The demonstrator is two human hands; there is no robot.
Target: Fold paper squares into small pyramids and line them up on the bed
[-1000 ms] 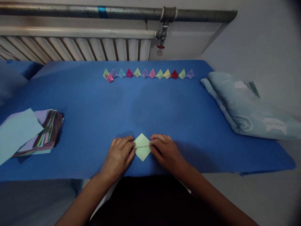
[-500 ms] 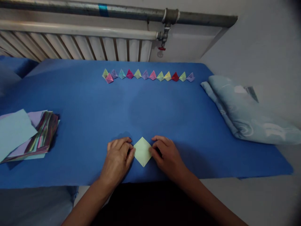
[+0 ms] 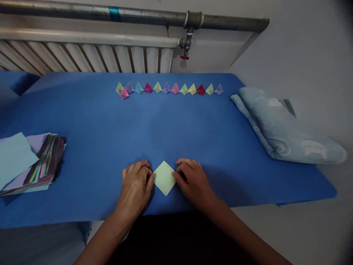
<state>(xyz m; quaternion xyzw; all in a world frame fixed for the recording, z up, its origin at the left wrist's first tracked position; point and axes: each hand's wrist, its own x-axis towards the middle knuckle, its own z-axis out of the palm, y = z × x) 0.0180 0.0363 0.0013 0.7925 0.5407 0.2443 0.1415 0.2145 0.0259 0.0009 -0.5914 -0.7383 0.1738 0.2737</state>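
A pale green folded paper square (image 3: pixel 164 179) lies with one corner toward me, near the front edge of the blue-covered table (image 3: pixel 176 129). A short slit or crease line shows at its near corner. My left hand (image 3: pixel 136 186) pinches the left corner between thumb and curled fingers. On the opposite side, my right hand (image 3: pixel 194 180) has thumb and forefinger at the right corner. The fingertips under the paper are partly hidden.
Small folded paper shapes (image 3: pixel 166 88) in several colours form a row at the back. A stack of coloured paper sheets (image 3: pixel 45 162) lies at the left. On the right is a folded light-blue cloth (image 3: pixel 284 129). Behind the table are a white radiator (image 3: pixel 124 59) and a metal pipe (image 3: pixel 151 16).
The whole scene has shifted slightly left as the camera turned. Both hands keep their places at the side corners of the paper square, which looks the same.
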